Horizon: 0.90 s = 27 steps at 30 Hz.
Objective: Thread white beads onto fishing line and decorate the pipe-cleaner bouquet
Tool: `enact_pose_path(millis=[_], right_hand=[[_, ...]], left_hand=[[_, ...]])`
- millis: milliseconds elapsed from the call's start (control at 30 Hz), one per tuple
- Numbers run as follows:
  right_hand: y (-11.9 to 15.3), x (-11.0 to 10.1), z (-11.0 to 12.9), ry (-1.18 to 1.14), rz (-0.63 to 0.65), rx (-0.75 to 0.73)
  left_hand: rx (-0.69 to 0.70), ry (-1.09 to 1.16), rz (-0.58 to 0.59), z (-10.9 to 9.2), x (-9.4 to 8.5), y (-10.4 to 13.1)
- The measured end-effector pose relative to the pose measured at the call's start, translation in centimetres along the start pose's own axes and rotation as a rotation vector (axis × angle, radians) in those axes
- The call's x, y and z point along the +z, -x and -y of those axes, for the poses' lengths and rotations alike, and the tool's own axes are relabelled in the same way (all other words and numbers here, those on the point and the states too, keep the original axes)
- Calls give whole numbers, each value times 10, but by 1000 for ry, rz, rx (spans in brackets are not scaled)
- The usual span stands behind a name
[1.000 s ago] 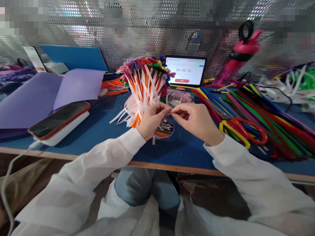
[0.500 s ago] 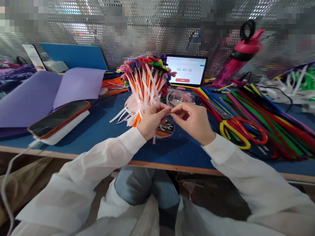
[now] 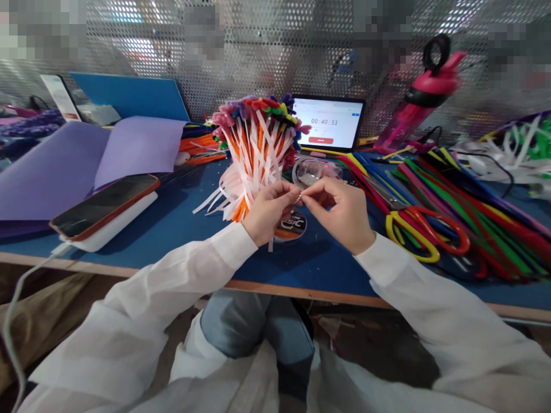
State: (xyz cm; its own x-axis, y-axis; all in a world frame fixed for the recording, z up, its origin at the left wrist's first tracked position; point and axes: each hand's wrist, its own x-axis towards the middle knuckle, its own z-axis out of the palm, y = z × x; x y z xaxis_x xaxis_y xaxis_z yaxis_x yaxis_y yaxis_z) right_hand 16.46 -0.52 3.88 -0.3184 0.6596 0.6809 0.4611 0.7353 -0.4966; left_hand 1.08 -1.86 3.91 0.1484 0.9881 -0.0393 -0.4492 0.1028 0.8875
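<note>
My left hand point(image 3: 272, 209) and my right hand point(image 3: 340, 212) meet fingertip to fingertip above the blue table, both pinched closed. A tiny pale, beaded-looking bit point(image 3: 298, 198) shows between the fingertips, too small to name. Just behind my left hand lies a bouquet of pipe-cleaner flowers point(image 3: 258, 143), with orange stems, white ribbon strips and colourful heads. Partly under my left hand sits a round spool point(image 3: 295, 226) with a black and orange label. Beyond my hands is a clear plastic container point(image 3: 316, 171) with pinkish contents.
Scissors point(image 3: 417, 229) with yellow and red handles lie right, beside loose pipe cleaners point(image 3: 482, 212). A tablet point(image 3: 329, 123) shows a timer; a pink bottle point(image 3: 424, 94) stands behind. On the left are purple sheets point(image 3: 138, 146) and a phone point(image 3: 107, 206) on a white block with a cable.
Both hands stay pinched together, with the fingertips shifted slightly and the small pale bit between them now more visible. The timer has advanced by one second.
</note>
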Motion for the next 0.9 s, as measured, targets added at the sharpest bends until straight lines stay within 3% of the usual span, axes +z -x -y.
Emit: enact_pose_path(millis=[200, 467, 767, 900], right_hand=[[0, 0, -1, 1, -54, -67], [1, 4, -5, -66, -83, -34], [5, 12, -10, -332, -31, 226], [5, 15, -10, -420, -12, 276]], left_hand=[[-20, 17, 11, -2, -1, 1], [-59, 52, 14, -2, -1, 2], [-28, 58, 27, 0, -3, 0], [-18, 62, 36, 0, -3, 1]])
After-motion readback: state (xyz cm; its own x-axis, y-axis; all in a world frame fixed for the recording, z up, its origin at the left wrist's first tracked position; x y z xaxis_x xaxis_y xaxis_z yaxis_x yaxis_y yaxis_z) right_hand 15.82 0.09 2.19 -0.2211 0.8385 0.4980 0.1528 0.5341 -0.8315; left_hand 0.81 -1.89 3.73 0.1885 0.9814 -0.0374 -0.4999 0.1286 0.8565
